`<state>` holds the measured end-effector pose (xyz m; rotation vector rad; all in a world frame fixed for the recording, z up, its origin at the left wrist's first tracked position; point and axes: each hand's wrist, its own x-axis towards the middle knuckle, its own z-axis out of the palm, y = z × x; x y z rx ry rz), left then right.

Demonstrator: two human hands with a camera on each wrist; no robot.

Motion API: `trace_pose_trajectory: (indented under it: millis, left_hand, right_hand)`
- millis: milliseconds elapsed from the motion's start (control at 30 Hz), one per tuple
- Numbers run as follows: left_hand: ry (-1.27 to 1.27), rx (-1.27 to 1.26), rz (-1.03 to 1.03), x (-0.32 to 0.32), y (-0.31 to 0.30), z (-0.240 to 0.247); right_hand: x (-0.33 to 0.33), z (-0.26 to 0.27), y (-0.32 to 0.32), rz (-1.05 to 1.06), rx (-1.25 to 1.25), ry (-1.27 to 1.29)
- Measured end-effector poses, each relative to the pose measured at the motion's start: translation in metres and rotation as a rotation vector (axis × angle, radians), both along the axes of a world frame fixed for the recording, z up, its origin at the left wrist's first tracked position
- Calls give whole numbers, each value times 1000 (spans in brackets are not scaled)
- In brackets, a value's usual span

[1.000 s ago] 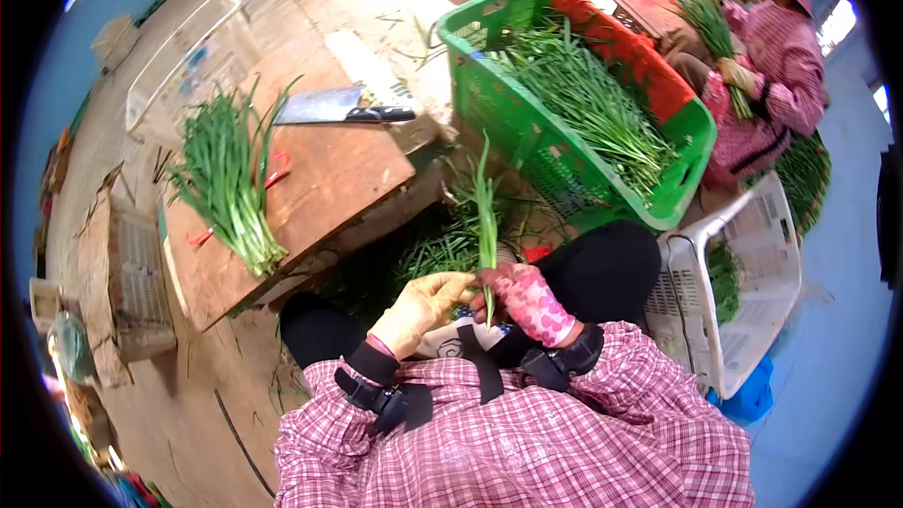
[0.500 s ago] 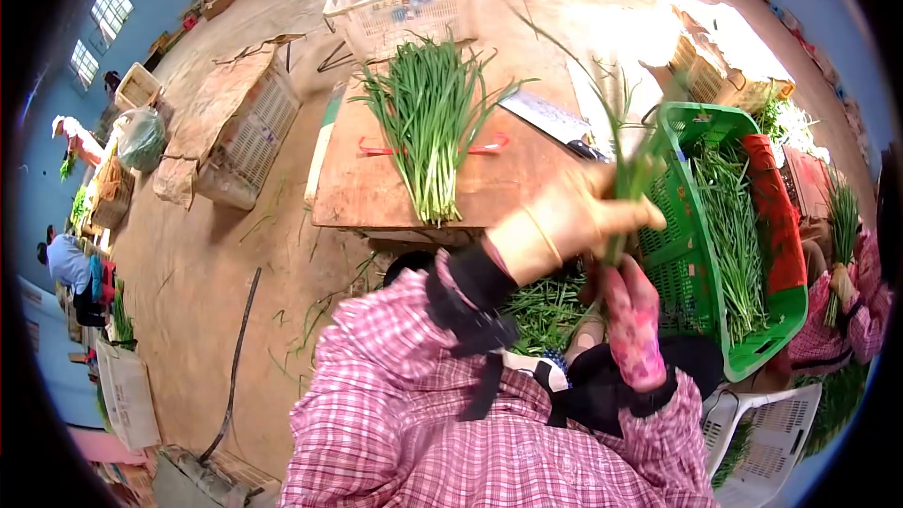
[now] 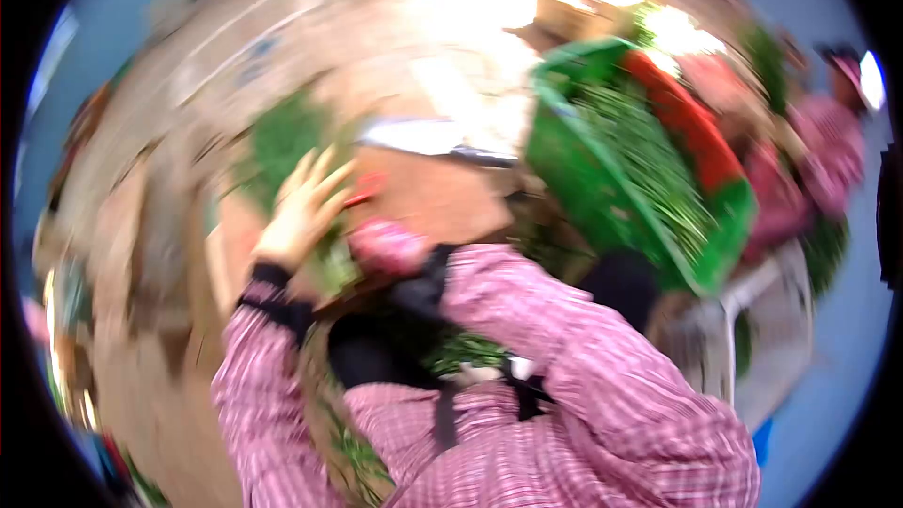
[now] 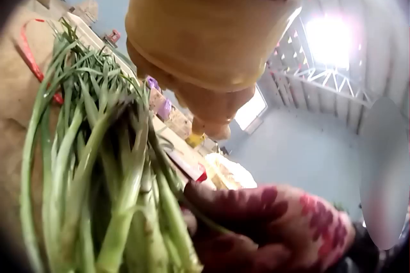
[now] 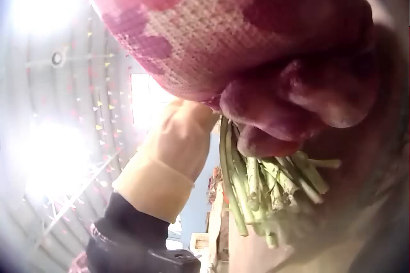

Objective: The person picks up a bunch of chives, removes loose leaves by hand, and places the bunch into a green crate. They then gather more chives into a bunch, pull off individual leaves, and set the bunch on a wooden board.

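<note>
A bunch of green onions, long green stalks with pale ends, lies on the brown board over a red tie. My left hand, in a cream glove, is spread over the bunch with its fingers straight. At the pale ends is my right hand, in a pink patterned glove. In the right wrist view its fingers curl over the stems, whose cut ends stick out below. The left wrist view shows the right thumb and fingers gripping at the side of the stalks.
A cleaver lies at the board's far edge. To the right stands a green crate full of loose stalks, with a white crate nearer me. Another person sits beyond. Cut greens lie below the board.
Both hands have moved left from in front of my body to the bunch on the board. The few stalks they held are now at the bunch. The left fingers have spread. The head view has swung.
</note>
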<state>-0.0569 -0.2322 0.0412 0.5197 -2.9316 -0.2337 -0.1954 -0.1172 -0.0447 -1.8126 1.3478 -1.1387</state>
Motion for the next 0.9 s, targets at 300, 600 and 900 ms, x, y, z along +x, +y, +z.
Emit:
trace_pose_trajectory:
  millis: [300,600,900]
  left_hand:
    - [-365,-33,-91,16,-2,-9]
    - [-139,13,-350,-159,85,59]
    - [-227,166,-831,-369,260,-59]
  right_hand:
    - [-136,84,164,18,230,-261]
    - [-391,-3,520,-1058,991,564]
    - [-412,-107,500,-984,1336,478]
